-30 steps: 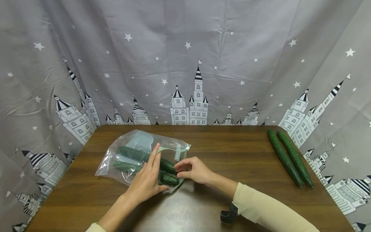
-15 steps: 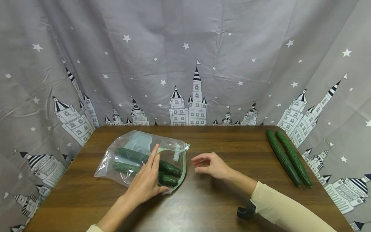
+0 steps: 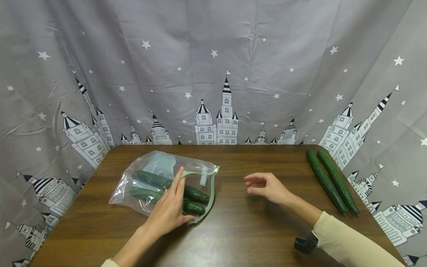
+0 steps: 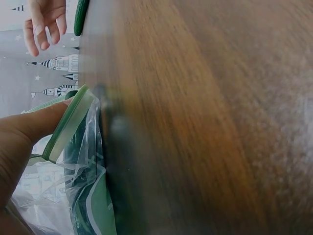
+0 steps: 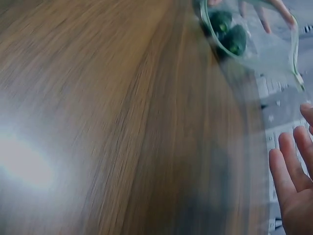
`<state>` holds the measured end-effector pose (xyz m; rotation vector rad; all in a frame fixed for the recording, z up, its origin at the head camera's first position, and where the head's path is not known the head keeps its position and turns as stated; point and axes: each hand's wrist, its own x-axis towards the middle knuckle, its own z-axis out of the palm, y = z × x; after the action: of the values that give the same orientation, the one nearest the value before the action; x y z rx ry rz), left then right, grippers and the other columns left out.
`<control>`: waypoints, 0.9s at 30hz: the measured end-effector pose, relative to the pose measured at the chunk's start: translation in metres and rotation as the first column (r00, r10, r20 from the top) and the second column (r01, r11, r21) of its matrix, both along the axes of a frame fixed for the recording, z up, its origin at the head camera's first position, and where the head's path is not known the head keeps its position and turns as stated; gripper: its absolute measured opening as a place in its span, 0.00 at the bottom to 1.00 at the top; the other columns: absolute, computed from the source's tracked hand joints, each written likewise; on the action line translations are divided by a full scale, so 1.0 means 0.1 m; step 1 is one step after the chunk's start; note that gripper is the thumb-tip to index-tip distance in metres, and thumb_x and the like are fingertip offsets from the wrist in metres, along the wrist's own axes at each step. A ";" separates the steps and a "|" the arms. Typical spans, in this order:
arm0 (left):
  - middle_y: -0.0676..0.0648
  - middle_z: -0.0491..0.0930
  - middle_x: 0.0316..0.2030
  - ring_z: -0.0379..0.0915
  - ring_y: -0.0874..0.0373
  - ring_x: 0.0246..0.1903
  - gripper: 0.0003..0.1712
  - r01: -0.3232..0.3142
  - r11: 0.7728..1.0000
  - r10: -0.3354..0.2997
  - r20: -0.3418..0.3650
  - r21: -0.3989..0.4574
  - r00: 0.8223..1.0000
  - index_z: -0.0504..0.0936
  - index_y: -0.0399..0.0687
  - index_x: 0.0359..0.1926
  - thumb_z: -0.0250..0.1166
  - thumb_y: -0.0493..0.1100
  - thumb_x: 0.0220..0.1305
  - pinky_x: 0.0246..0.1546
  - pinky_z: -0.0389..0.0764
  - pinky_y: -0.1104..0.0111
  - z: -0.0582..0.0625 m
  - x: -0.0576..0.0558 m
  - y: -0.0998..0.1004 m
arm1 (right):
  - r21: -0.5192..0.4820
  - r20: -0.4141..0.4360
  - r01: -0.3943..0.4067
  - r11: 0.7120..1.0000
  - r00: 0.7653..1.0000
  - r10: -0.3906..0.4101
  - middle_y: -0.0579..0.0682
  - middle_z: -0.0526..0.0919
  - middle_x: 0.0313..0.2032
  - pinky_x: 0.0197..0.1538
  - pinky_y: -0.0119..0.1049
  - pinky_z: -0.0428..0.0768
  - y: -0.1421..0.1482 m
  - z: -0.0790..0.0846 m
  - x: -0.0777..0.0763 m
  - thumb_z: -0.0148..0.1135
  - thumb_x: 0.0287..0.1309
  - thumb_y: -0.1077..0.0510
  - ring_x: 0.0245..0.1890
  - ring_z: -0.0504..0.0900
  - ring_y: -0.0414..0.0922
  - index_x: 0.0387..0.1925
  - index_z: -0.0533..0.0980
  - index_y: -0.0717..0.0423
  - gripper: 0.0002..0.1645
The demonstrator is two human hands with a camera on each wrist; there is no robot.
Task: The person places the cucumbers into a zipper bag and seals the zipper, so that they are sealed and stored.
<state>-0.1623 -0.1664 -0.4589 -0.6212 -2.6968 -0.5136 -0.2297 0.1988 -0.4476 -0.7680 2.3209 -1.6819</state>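
Observation:
A clear zip bag (image 3: 125, 185) with a green zip rim lies on the table, its mouth open towards the right. Inside are two cucumbers, one farther back (image 3: 197, 194) and one nearer (image 3: 194, 207), ends near the mouth. My left hand (image 3: 170, 204) lies across the bag with straight, spread fingers, which partly cover the cucumbers. In the left wrist view its thumb (image 4: 36, 121) reaches behind the green rim (image 4: 68, 125). My right hand (image 3: 268, 187) hovers right of the bag, holding nothing, its fingers loosely bent; in the right wrist view its fingers (image 5: 288, 166) are apart.
Two more cucumbers lie side by side at the table's right edge, a left one (image 3: 325, 181) and a right one (image 3: 338, 181). A grey curtain (image 3: 267, 74) printed with castles hangs behind the wooden table (image 3: 233, 237). A black device (image 3: 306, 243) sits under the right sleeve.
My right hand has let go of the cucumber end at the bag's mouth and moved right, away from the bag. The left hand has stayed in place on the bag.

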 end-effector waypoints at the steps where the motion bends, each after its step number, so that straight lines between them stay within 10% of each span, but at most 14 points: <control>1: 0.42 0.35 0.82 0.69 0.26 0.62 0.82 0.000 1.000 0.000 0.001 0.000 1.000 0.55 0.31 0.76 0.92 0.57 0.24 0.57 0.70 0.31 0.00 0.00 0.00 | 0.005 -0.010 0.005 1.000 1.000 -0.005 0.71 0.83 0.47 0.49 0.35 0.85 0.05 0.00 0.00 0.73 0.60 0.68 0.46 0.86 0.50 0.57 0.80 0.69 0.24; 11: 0.45 0.33 0.82 0.67 0.30 0.65 0.81 0.005 1.000 -0.005 0.004 0.007 1.000 0.54 0.33 0.77 0.92 0.56 0.25 0.58 0.69 0.30 0.00 0.01 -0.01 | -0.014 0.042 0.108 0.994 0.993 -0.107 0.74 0.81 0.49 0.49 0.37 0.86 0.51 0.03 0.02 0.72 0.61 0.68 0.50 0.85 0.60 0.59 0.76 0.74 0.27; 27: 0.39 0.38 0.82 0.69 0.32 0.64 0.81 0.008 1.000 -0.008 -0.005 0.010 1.000 0.55 0.32 0.76 0.93 0.55 0.25 0.58 0.71 0.31 -0.01 0.01 -0.01 | 0.097 -0.017 0.274 0.957 0.962 -0.274 0.73 0.80 0.54 0.46 0.45 0.88 1.32 0.08 0.18 0.70 0.66 0.63 0.46 0.87 0.40 0.64 0.74 0.70 0.28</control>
<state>-0.1611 -0.1678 -0.4596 -0.6297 -2.6863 -0.5258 -0.2117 0.3311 -0.4393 -0.4468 2.5899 -1.6499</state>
